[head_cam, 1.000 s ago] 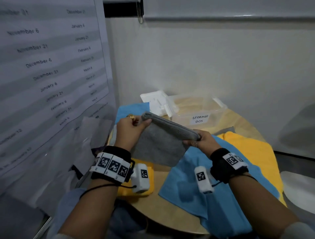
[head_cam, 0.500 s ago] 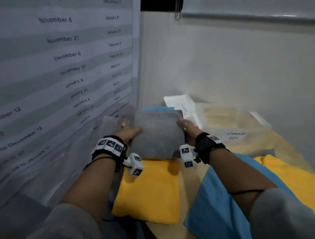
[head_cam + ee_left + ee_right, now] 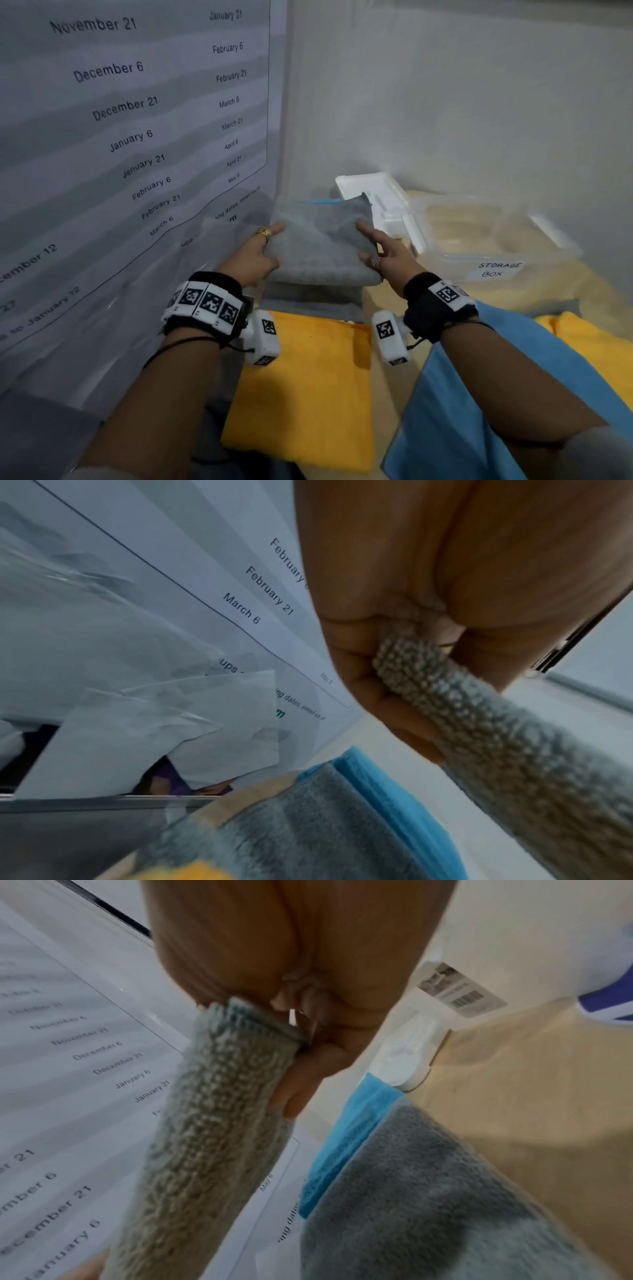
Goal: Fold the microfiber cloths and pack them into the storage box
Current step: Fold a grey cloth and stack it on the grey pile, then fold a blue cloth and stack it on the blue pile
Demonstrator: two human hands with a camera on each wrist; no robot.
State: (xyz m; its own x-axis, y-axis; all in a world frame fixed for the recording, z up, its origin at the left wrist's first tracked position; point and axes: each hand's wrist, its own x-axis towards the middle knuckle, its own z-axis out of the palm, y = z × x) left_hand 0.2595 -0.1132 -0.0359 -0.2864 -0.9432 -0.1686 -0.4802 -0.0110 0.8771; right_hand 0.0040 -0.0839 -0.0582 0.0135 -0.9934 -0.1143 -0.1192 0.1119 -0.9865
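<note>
While pinched between both hands (image 3: 322, 251), nubby grey square cloth (image 3: 320, 240) (folded thick).

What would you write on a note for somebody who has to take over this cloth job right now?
Left hand and right hand: each grips one side of the folded grey cloth, held above another grey cloth on a folded blue one.
Storage box: open, to the right, looks unpacked.
Done: grey, blue and yellow cloth folded.
Left: fold the spread blue cloth and the yellow one under it, then pack everything.
</note>
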